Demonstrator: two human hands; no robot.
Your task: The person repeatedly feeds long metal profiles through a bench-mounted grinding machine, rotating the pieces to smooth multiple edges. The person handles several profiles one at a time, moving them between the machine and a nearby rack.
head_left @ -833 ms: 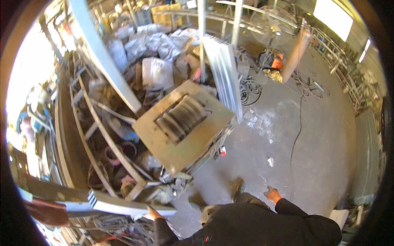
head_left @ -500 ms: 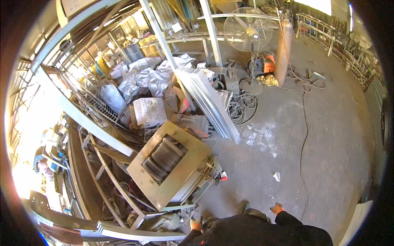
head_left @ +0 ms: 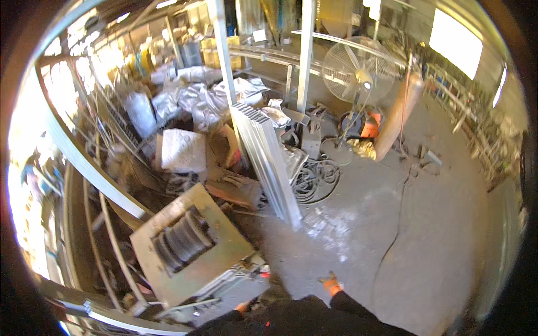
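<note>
My right hand (head_left: 331,284), in an orange and grey glove, is out in front of my dark sleeve above the concrete floor. Its fingers are apart and nothing shows in them. Low in the view my left hand (head_left: 242,307), gloved in orange too, is partly hidden by my clothing, so its fingers cannot be made out. Nearest to it stands a machine with a tan top plate (head_left: 188,246), through whose square opening dark ribbed rollers (head_left: 184,239) show. A small red and white object (head_left: 265,271) is at the machine's right corner.
Ahead, a stack of corrugated metal strips (head_left: 266,162) leans against a post. Coiled cables (head_left: 316,182) lie beside it. A large fan (head_left: 358,73) and a tilted rusty gas cylinder (head_left: 399,115) stand farther back. A cable (head_left: 397,224) runs along the floor at right.
My view has turned and moved forward, bringing the metal strips and cylinder closer. The machine now sits lower left. My right hand has come forward and its fingers have spread; my left is less visible.
</note>
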